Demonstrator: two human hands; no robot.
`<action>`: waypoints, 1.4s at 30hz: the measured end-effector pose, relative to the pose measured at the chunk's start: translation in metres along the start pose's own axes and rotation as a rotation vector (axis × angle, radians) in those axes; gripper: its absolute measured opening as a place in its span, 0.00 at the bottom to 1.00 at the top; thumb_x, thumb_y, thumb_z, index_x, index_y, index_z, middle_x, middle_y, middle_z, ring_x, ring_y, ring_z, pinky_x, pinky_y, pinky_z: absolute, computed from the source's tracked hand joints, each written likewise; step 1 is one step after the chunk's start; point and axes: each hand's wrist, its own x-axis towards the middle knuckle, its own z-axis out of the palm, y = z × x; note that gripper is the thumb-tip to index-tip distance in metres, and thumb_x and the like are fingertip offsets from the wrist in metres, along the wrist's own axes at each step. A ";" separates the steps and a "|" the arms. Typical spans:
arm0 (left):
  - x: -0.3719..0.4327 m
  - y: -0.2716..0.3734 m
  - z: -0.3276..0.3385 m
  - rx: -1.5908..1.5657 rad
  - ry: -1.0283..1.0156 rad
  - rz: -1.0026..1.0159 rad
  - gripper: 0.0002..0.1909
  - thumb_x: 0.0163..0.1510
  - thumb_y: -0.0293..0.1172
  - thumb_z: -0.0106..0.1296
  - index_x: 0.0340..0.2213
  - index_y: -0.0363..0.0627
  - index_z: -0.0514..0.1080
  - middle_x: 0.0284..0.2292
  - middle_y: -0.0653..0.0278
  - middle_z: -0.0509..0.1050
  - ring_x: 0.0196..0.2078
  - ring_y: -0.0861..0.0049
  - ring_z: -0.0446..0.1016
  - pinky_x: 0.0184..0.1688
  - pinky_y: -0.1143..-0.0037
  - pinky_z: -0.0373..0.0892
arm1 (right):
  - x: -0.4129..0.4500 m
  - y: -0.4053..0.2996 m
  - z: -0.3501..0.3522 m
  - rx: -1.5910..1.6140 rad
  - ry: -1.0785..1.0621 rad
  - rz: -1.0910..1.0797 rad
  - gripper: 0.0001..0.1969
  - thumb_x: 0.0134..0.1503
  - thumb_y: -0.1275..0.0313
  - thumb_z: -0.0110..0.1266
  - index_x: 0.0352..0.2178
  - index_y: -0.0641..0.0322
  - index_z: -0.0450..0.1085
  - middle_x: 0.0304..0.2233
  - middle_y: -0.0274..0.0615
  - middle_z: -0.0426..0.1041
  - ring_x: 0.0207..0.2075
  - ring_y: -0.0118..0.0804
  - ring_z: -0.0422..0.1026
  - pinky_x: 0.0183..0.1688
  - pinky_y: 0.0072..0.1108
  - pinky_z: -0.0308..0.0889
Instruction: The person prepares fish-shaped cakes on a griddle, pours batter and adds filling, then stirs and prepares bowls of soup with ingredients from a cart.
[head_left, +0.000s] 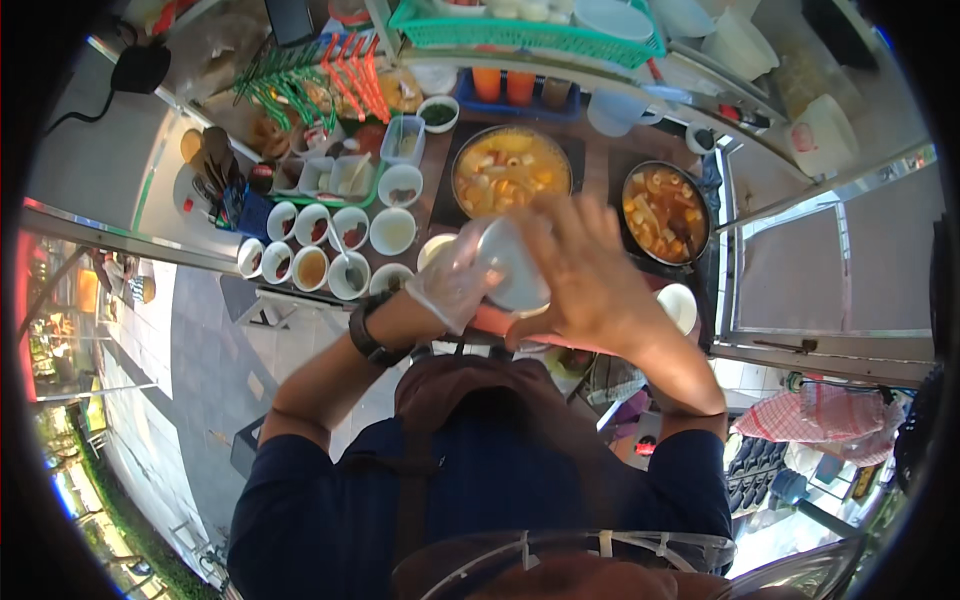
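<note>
In front of my chest, my left hand (454, 285) wears a clear plastic glove and grips a white bowl (516, 268) tilted on its side. My right hand (581, 281) is bare and blurred, with its fingers spread along the bowl's right side. Whether it grips the bowl or only passes close by, I cannot tell. Beyond the hands, a round pan (514, 169) holds orange broth with chunks and ring-shaped pieces. To the right is a second pan (664, 210) of redder stew, with a ladle (682, 236) resting in it.
White cups (311, 268) of sauces and seasonings crowd the left counter. A spoon (345, 251) stands in one. Behind them are a green tray (367, 196) of containers and a utensil holder (251, 214). A green basket (525, 31) sits on the upper shelf. An upright white bowl (677, 307) stands right.
</note>
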 end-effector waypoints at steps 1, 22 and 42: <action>-0.036 0.002 0.026 -0.036 -0.103 -0.106 0.20 0.57 0.31 0.52 0.48 0.29 0.70 0.56 0.40 0.65 0.54 0.49 0.72 0.55 0.66 0.72 | -0.013 0.000 0.025 0.182 -0.059 -0.043 0.46 0.41 0.52 0.73 0.57 0.63 0.61 0.50 0.56 0.62 0.54 0.59 0.61 0.54 0.45 0.58; -0.122 0.014 0.132 -1.299 0.157 -1.641 0.17 0.62 0.25 0.53 0.44 0.37 0.55 0.39 0.53 0.68 0.43 0.69 0.75 0.45 0.71 0.79 | -0.084 -0.011 0.217 1.136 0.172 0.695 0.08 0.59 0.77 0.59 0.40 0.67 0.73 0.36 0.41 0.79 0.37 0.28 0.78 0.41 0.22 0.74; -0.116 0.005 0.123 -0.167 0.008 -0.297 0.08 0.59 0.28 0.53 0.37 0.34 0.71 0.31 0.46 0.75 0.33 0.51 0.75 0.36 0.61 0.72 | -0.037 -0.003 0.261 -0.009 0.046 0.359 0.07 0.48 0.75 0.58 0.31 0.60 0.77 0.32 0.45 0.77 0.38 0.43 0.77 0.42 0.32 0.74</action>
